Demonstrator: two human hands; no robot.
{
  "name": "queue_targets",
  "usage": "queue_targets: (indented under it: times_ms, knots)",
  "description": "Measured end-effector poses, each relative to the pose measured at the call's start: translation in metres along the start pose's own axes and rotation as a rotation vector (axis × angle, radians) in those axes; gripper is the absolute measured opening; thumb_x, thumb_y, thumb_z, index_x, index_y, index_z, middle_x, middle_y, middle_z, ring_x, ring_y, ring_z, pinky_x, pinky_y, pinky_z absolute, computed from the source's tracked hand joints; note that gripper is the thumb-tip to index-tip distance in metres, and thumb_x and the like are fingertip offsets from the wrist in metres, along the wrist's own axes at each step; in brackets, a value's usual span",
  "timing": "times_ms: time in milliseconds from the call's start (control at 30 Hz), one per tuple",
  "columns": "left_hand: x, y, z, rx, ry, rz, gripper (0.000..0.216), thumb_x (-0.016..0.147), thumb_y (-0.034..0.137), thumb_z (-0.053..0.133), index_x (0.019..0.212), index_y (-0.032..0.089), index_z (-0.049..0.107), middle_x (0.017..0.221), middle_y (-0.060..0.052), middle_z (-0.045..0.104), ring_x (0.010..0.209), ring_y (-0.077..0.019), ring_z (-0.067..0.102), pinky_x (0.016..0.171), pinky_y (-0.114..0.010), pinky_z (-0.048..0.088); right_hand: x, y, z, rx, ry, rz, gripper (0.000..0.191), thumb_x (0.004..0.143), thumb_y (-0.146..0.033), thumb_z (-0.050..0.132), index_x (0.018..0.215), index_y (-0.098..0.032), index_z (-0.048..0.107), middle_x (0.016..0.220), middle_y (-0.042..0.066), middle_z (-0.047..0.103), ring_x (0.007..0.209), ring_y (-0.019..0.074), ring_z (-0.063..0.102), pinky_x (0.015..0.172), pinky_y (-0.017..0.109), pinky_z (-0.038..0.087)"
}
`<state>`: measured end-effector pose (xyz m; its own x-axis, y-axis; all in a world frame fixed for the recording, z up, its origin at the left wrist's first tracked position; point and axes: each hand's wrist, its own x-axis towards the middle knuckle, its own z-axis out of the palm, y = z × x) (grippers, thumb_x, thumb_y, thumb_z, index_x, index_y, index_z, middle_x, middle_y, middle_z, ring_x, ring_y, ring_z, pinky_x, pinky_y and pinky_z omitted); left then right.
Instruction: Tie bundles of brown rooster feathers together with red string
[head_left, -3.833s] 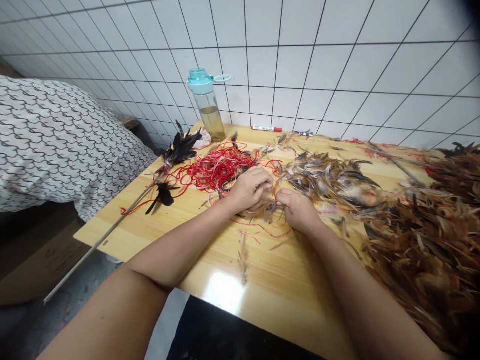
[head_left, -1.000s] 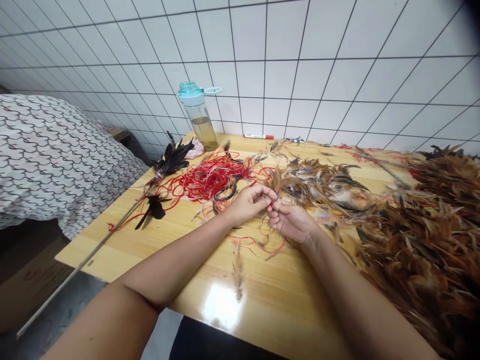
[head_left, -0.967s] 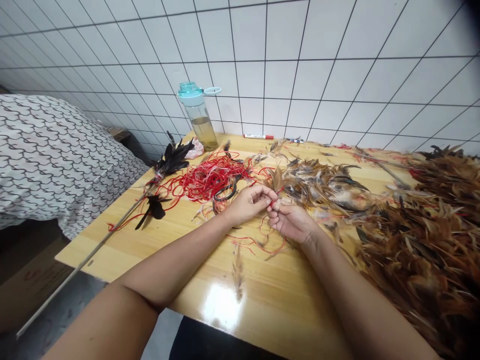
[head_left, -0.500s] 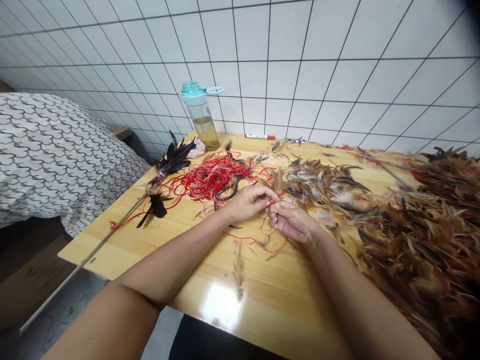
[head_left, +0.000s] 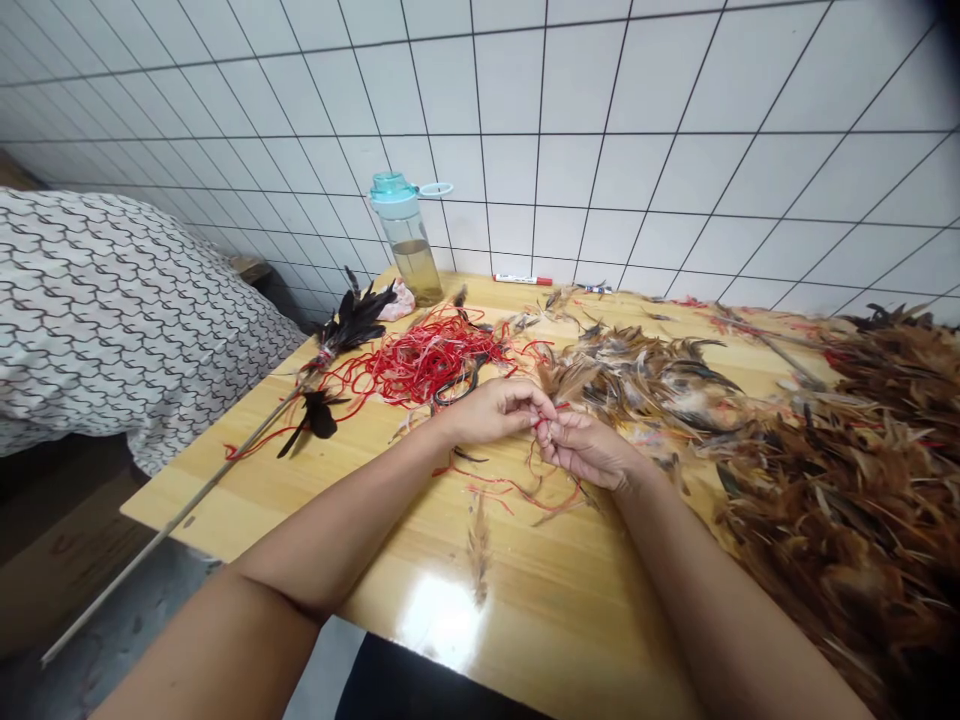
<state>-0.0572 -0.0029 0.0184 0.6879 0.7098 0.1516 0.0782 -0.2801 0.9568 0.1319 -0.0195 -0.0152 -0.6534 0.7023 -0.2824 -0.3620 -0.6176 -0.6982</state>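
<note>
My left hand (head_left: 491,410) and my right hand (head_left: 589,450) meet fingertip to fingertip just above the wooden table (head_left: 420,590). Both are closed in a pinch on a thin red string (head_left: 541,424) wound at the base of a small bunch of brown feathers (head_left: 564,378). The feather tips fan up and away from my fingers. More loose red string (head_left: 517,487) trails on the table under my hands. A single brown feather (head_left: 477,535) lies nearer to me.
A tangle of red string (head_left: 424,358) with black scissors (head_left: 457,385) lies behind my left hand. A stick with black feathers (head_left: 225,455) juts over the left edge. A water bottle (head_left: 405,238) and marker (head_left: 517,279) stand by the tiled wall. Brown feather heaps (head_left: 840,460) cover the right side.
My hands have lifted the feather bunch off the table and now work the red string at its base. The view has shifted slightly; hands stay near the same spot.
</note>
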Motion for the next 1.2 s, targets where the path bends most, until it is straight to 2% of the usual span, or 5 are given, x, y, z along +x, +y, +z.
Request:
queue_targets:
  times_ms: [167,300,467,733,1200]
  knots:
    - [0.000,0.003,-0.005,0.175,-0.015,0.033,0.022,0.086,0.030,0.055,0.097,0.012,0.063,0.086,-0.008,0.067,0.079,-0.0126,0.062,0.075,-0.024,0.048,0.002,0.001,-0.001,0.038,0.025,0.020,0.021,0.060,-0.017,0.083,0.073,-0.010,0.068,0.069,0.000,0.063,0.062,0.0044,0.055,0.060,0.016,0.044]
    - [0.000,0.010,-0.007,0.318,-0.032,0.049,0.018,0.085,0.023,0.054,0.096,0.013,0.065,0.085,-0.006,0.067,0.079,-0.0114,0.062,0.075,-0.022,0.048,0.001,0.000,0.000,0.052,0.053,0.034,0.027,0.054,-0.017,0.086,0.073,-0.009,0.069,0.067,0.000,0.063,0.059,0.0041,0.054,0.059,0.015,0.045]
    - [0.000,0.011,-0.006,0.245,-0.004,0.036,0.019,0.084,0.023,0.056,0.096,0.012,0.065,0.085,-0.007,0.068,0.078,-0.0119,0.063,0.075,-0.023,0.049,0.001,-0.001,0.005,0.077,0.087,0.024,0.026,0.052,-0.017,0.086,0.069,-0.010,0.068,0.063,-0.001,0.060,0.057,0.0027,0.051,0.054,0.013,0.043]
    - [0.003,-0.002,-0.003,0.076,0.057,0.067,0.022,0.085,0.032,0.057,0.087,0.012,0.065,0.080,-0.007,0.067,0.073,-0.0112,0.063,0.072,-0.023,0.050,0.003,-0.002,0.004,0.058,0.060,0.020,0.023,0.058,-0.020,0.083,0.069,-0.008,0.067,0.060,-0.002,0.055,0.046,-0.0023,0.038,0.041,0.008,0.032]
    - [0.001,0.011,-0.005,0.003,-0.098,0.023,0.023,0.086,0.033,0.056,0.089,0.011,0.060,0.078,-0.006,0.063,0.072,-0.0115,0.061,0.071,-0.025,0.049,0.002,0.001,0.002,-0.035,0.017,0.023,0.021,0.061,-0.023,0.082,0.070,-0.008,0.069,0.061,-0.001,0.055,0.046,-0.0018,0.039,0.041,0.009,0.031]
